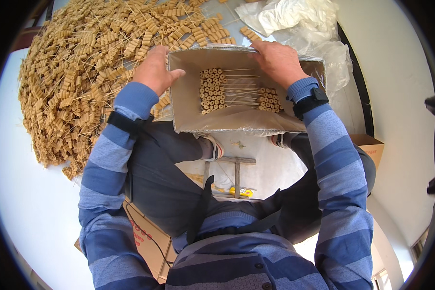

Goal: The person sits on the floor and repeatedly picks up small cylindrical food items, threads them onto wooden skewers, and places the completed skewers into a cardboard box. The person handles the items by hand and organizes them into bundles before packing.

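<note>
A cardboard box (246, 124) with a clear plastic liner stands in front of me, open at the top. Inside are two stacks of tan ribbed rolls on thin sticks: a larger stack (211, 92) at the left and a smaller stack (269, 99) towards the right, their sticks pointing at each other. My left hand (154, 70) is at the box's left wall near the far corner, thumb over the rim and fingers outside. Over the far rim, my right hand (279, 60) has its fingers bent round the edge. Its wrist crosses the box's right part.
A big heap of the same skewered rolls (87, 77) covers the light table at the left. Crumpled clear plastic (295, 19) lies at the far right beside the wall. Cardboard cartons (150, 237) stand low at the left; another carton (369, 147) is at the right. A wooden stool (237, 174) shows below.
</note>
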`<state>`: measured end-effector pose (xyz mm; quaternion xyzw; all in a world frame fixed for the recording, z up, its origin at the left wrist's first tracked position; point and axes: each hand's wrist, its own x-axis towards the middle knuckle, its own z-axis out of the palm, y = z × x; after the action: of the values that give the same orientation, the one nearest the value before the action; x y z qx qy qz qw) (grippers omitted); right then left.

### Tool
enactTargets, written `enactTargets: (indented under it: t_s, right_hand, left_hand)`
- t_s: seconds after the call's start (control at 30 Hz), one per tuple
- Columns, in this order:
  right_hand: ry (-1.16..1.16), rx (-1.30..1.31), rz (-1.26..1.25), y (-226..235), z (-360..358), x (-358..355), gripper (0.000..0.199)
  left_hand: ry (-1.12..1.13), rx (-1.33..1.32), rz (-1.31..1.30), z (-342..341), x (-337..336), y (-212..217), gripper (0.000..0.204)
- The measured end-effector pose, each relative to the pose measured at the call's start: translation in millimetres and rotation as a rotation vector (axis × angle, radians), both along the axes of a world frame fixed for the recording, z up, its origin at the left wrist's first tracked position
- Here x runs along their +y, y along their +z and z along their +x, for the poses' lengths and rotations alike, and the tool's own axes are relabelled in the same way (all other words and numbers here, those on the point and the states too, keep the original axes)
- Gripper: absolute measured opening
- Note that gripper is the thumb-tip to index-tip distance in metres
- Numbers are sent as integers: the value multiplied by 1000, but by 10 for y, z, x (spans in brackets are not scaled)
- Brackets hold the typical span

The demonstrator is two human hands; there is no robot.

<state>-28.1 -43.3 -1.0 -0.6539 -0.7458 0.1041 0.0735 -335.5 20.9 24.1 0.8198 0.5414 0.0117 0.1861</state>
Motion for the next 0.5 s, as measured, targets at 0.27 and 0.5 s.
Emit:
enactTargets:
  t_s: [0.27, 0.5]
  right_hand:
    - [-36, -22, -67, 18, 46, -21, 24]
    - [-21, -25, -47, 8, 62, -33, 22]
  left_hand:
    - [151, -75, 90, 218, 44, -188, 42]
    - [199, -89, 61, 210, 97, -160, 26]
